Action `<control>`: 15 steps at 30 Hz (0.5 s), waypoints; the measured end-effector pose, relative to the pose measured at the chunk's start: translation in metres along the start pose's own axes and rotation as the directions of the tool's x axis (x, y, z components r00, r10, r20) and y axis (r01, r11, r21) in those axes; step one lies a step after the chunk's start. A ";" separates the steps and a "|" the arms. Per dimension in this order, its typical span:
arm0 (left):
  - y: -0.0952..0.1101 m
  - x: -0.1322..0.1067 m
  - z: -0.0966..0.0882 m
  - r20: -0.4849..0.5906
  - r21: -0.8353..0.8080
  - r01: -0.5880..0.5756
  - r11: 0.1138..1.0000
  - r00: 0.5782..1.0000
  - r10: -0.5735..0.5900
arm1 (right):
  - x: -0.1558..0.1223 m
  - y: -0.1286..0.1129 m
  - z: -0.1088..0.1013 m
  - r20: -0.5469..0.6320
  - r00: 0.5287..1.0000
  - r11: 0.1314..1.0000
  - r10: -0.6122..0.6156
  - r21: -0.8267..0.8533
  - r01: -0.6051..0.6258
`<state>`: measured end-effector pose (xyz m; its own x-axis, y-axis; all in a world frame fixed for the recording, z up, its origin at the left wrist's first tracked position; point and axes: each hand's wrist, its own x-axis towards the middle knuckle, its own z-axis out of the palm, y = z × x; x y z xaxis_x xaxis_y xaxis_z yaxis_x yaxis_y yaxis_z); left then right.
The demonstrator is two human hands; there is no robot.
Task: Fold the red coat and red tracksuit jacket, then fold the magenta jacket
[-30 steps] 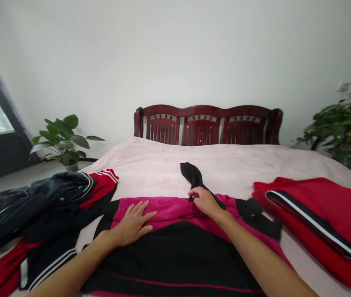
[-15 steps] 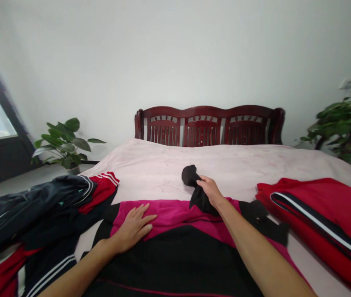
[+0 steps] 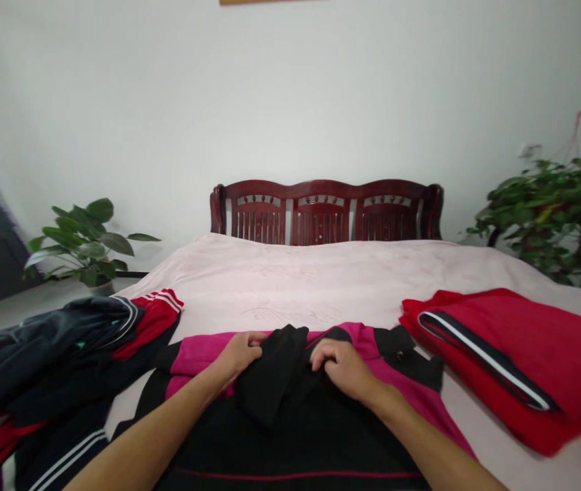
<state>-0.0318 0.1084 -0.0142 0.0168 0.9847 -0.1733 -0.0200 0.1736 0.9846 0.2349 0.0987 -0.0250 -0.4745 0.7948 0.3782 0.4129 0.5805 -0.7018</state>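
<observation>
A magenta and black jacket (image 3: 295, 436) lies spread on the bed in front of me. Its black sleeve (image 3: 273, 372) is folded back over the jacket's middle. My left hand (image 3: 239, 354) grips the left edge of this sleeve with curled fingers. At the sleeve's right edge my right hand (image 3: 341, 365) rests with its fingers bent and pressing the cloth down. Both forearms reach in from the bottom of the view.
A heap of dark and red striped clothes (image 3: 65, 354) lies at the left. A folded red garment (image 3: 510, 361) with a dark stripe lies at the right. The pink bedspread (image 3: 331, 279) runs back to a dark wooden headboard (image 3: 326, 211). Potted plants stand at both sides.
My right hand has pulled the black sleeve from far out on the bedspread back onto the jacket. My left hand has moved from lying flat on the magenta part to gripping the sleeve.
</observation>
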 end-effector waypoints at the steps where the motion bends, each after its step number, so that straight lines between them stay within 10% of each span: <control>1: 0.004 -0.003 -0.003 0.002 -0.045 -0.021 0.999 1.000 0.021 | 0.001 0.007 -0.007 -0.107 0.994 0.997 0.029 -0.062 -0.036; 5: 0.021 -0.015 -0.039 -0.116 -0.364 -0.195 0.911 0.980 0.163 | 0.003 0.040 -0.035 -0.134 0.986 0.939 0.100 -0.314 -0.138; 10: 0.010 -0.022 -0.098 -0.223 -0.835 -0.198 0.514 0.975 0.013 | 0.009 0.067 -0.043 -0.055 0.976 0.895 0.209 -0.392 -0.214; 15: -0.001 -0.030 -0.128 -0.176 -0.836 -0.131 0.533 0.984 -0.034 | 0.026 0.070 -0.042 -0.126 0.977 0.927 0.170 -0.316 -0.202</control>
<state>-0.1605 0.0805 -0.0124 -0.1589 0.9651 -0.2083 -0.8484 -0.0256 0.5288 0.2840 0.1668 -0.0392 -0.2959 0.8978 0.3263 0.7245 0.4335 -0.5359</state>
